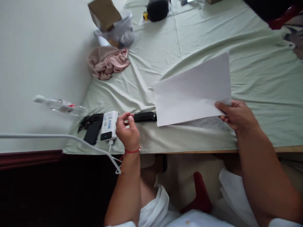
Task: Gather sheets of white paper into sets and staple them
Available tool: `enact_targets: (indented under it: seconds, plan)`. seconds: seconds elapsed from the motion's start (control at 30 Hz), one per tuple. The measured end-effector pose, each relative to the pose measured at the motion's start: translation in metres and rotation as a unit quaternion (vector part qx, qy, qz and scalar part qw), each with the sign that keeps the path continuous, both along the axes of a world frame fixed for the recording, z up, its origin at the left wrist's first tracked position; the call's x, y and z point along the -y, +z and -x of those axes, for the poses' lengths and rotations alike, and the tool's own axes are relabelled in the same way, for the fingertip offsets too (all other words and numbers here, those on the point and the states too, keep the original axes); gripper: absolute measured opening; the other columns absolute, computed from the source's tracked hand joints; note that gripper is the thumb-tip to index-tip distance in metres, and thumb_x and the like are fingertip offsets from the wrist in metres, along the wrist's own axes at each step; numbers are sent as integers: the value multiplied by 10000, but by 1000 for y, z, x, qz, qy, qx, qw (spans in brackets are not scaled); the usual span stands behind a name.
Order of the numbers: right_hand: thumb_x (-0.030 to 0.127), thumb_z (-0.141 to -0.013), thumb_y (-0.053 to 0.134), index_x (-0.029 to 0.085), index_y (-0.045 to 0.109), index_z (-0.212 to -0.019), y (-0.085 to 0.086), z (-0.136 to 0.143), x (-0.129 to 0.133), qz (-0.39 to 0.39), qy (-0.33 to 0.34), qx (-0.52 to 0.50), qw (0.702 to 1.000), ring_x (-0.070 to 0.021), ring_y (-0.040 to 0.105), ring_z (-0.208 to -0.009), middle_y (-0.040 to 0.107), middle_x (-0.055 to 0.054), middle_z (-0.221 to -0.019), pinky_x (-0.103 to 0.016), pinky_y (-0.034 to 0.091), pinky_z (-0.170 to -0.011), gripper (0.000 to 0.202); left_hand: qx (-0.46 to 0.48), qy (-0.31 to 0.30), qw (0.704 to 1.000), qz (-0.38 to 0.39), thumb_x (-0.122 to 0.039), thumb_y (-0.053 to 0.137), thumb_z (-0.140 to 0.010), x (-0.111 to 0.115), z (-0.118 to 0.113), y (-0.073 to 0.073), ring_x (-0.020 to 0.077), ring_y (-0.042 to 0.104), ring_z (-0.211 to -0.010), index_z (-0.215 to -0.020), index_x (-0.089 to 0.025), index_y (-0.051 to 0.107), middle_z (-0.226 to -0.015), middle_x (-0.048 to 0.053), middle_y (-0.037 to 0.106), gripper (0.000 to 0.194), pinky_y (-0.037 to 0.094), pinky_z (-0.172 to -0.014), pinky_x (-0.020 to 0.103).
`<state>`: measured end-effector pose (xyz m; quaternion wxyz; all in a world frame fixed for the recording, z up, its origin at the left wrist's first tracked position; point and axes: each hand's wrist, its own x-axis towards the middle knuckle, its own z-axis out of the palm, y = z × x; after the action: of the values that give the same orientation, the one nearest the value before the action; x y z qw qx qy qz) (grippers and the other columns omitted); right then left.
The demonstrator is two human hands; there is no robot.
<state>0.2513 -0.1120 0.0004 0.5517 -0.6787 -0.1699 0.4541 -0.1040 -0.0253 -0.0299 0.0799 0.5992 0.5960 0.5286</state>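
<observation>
My right hand (239, 115) grips the lower right corner of a blank white sheet of paper (194, 91), thumb on top and fingers underneath. The sheet is tilted above the cloth-covered table. My left hand (127, 130), a red string bracelet at its wrist, is raised with loosely bent fingers, the thumb a little apart from them; nothing shows in it. Just right of its fingertips lies a slim black object (144, 116), its right end reaching the paper's edge; its kind is unclear. Left of that hand sits a white power bank (109, 125) with a cable plugged in.
A black phone (93, 129) and a clear plastic bottle (62, 105) are at the left by the wall. Farther back are a pink cloth (109, 63), a clear tub (124, 30) with a cardboard box (104, 14), and a black case (158, 10). A white metal bar (59, 136) crosses the lower left.
</observation>
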Motion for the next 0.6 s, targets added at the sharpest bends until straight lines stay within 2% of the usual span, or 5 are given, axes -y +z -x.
enact_targets:
  seconds: [0.1,0.17,0.37,0.47,0.6]
  plan:
    - [199,-813,822,181,644,-664,1,2,-1,18,12,1,1000,-33,428,-376,559,25,-565,-115,316,-277,232,-96,-55,994,0,-290,577,-1005,-2,1,-4,269,679,-1260,-1148,-188,751,-1237,133,783,247,507,-1135,463]
    - [220,-797,845,180,649,-667,0,4,-1,21,23,0,1000,-34,432,-381,564,22,-568,-118,323,-283,239,-127,-95,987,10,-311,564,-1012,-3,-1,-8,284,617,-1385,-1194,-186,760,-1350,144,755,295,426,-1241,500]
    - [242,-781,875,184,670,-662,-4,10,-4,15,43,-3,999,-48,448,-370,577,2,-565,-137,319,-272,244,-144,-128,977,89,-330,582,-995,-8,-6,-17,305,536,-1495,-1230,-220,773,-1432,125,726,323,358,-1292,553]
    - [252,-770,891,188,681,-668,-7,14,-5,-3,47,-9,999,-55,466,-365,595,-8,-569,-136,328,-267,242,-125,-130,977,112,-311,602,-981,-7,-8,-15,309,543,-1493,-1225,-234,774,-1432,125,727,309,323,-1299,592]
    - [296,-719,927,199,668,-651,-12,17,-8,-40,42,-10,998,-56,465,-354,584,9,-544,-134,329,-256,285,-105,-135,978,121,-314,621,-987,-7,-8,-12,295,563,-1475,-1173,-248,783,-1412,114,740,255,294,-1309,584]
